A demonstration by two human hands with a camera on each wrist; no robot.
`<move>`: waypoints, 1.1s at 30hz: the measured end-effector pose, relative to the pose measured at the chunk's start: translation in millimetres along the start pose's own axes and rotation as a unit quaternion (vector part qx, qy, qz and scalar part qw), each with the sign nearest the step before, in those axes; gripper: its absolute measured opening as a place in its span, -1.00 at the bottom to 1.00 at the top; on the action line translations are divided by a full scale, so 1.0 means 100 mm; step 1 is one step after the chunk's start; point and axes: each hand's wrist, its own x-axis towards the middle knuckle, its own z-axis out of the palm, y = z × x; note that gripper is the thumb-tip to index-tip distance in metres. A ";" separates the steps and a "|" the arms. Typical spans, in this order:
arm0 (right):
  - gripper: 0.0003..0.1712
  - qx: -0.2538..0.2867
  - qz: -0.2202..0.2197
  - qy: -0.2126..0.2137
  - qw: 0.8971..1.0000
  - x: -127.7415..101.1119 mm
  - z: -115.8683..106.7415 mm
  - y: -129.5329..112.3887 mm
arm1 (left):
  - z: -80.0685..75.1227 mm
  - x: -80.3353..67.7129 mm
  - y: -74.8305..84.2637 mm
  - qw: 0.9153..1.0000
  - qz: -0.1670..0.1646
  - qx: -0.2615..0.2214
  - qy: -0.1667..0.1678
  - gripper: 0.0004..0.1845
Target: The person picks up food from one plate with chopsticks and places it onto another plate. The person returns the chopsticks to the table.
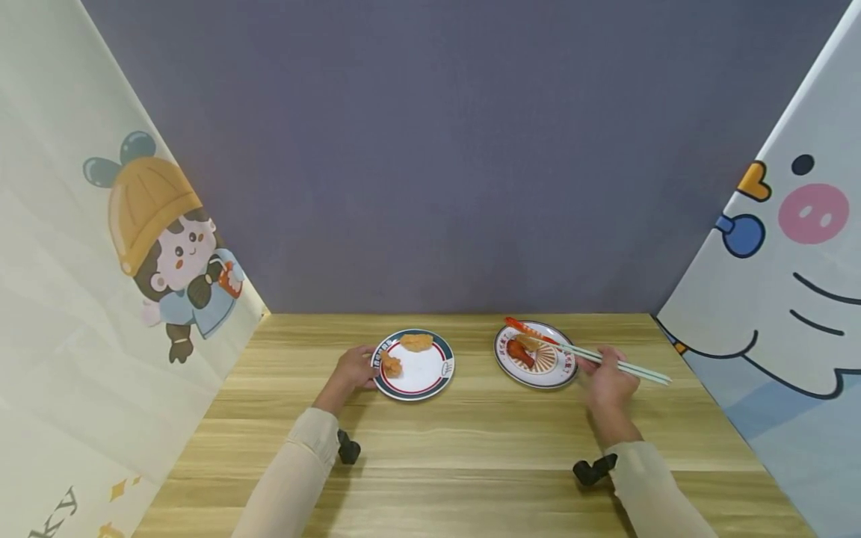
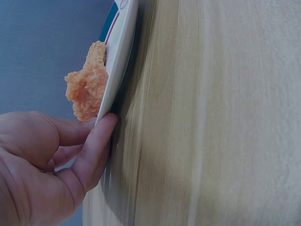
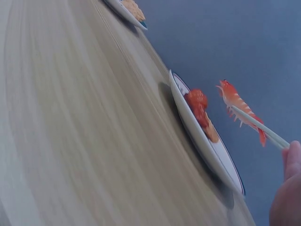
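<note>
On the left, my left hand (image 1: 355, 368) pinches the rim of a white plate (image 1: 422, 370) with a green edge, thumb above and fingers below. Two pieces of fried chicken lie on it, one at the back (image 1: 417, 342) and one near the thumb (image 2: 88, 92). My right hand (image 1: 610, 381) grips pale green chopsticks (image 1: 646, 372). Their tips hold a red-orange shrimp (image 3: 239, 104), raised above a second plate (image 1: 555, 363) with a sunburst pattern. On that plate sit a reddish-brown drumstick (image 1: 520, 353) and a tan piece of food (image 3: 210, 131), partly hidden.
Both plates stand toward the back of a wood-grain table (image 1: 464, 463), near a grey partition (image 1: 430, 164). Printed panels flank the table on the left (image 1: 60, 261) and right (image 1: 794, 299). A dark wrist mount (image 1: 595, 471) juts from the right sleeve.
</note>
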 end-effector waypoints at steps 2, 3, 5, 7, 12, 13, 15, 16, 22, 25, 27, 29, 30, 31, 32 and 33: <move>-0.82 -0.002 0.003 0.013 1.000 0.02 -0.04 -0.02 | 0.00 0.00 0.00 1.000 0.005 0.008 0.004 -0.37; -0.82 -0.001 0.003 0.018 1.000 0.03 -0.05 -0.03 | 0.00 0.00 0.00 1.000 0.006 0.010 0.005 -0.36; -0.84 0.007 0.005 0.026 1.000 0.04 -0.08 -0.04 | 0.01 0.00 -0.01 1.000 0.007 0.015 0.008 -0.36; -0.86 0.020 0.003 0.031 0.999 0.06 -0.11 -0.04 | 0.01 0.00 -0.02 1.000 0.007 0.020 0.008 -0.37; -0.86 0.033 -0.005 0.038 0.999 0.09 -0.16 -0.05 | 0.01 -0.01 -0.01 1.000 0.003 0.014 0.006 -0.38; -0.85 0.028 -0.005 0.039 0.999 0.09 -0.17 -0.05 | 0.00 -0.01 -0.01 1.000 0.003 0.013 0.006 -0.38; -0.83 0.023 -0.003 0.042 0.999 0.10 -0.18 -0.06 | 0.00 -0.01 0.00 1.000 0.002 0.011 0.004 -0.38; -0.83 0.025 0.000 0.045 0.999 0.09 -0.18 -0.07 | 0.00 -0.01 0.00 1.000 0.000 0.009 0.004 -0.38; -0.82 0.047 -0.005 0.045 0.998 0.09 -0.15 -0.11 | -0.01 -0.01 0.02 1.000 -0.007 -0.005 0.001 -0.37; -0.83 0.055 -0.011 0.040 0.998 0.08 -0.13 -0.12 | -0.01 -0.01 0.01 1.000 -0.008 -0.006 0.000 -0.37; -0.84 0.056 -0.012 0.035 0.998 0.07 -0.12 -0.11 | -0.01 -0.01 0.01 1.000 -0.007 -0.003 0.000 -0.38; -0.85 0.050 -0.015 0.028 0.998 0.05 -0.11 -0.10 | -0.01 -0.02 0.01 1.000 -0.007 -0.001 0.000 -0.38; -0.85 0.048 -0.016 0.023 0.998 0.04 -0.10 -0.09 | -0.01 -0.02 0.01 1.000 -0.006 -0.001 0.000 -0.38; -0.84 0.043 -0.019 0.015 0.999 0.03 -0.10 -0.08 | -0.01 -0.02 0.01 1.000 -0.007 -0.004 -0.001 -0.38; -0.84 0.036 -0.020 0.010 0.999 0.01 -0.09 -0.07 | 0.00 -0.01 0.01 1.000 -0.008 -0.005 -0.002 -0.38; -0.83 0.031 -0.024 0.003 0.999 0.00 -0.08 -0.05 | 0.00 -0.01 0.01 1.000 -0.008 -0.005 -0.002 -0.38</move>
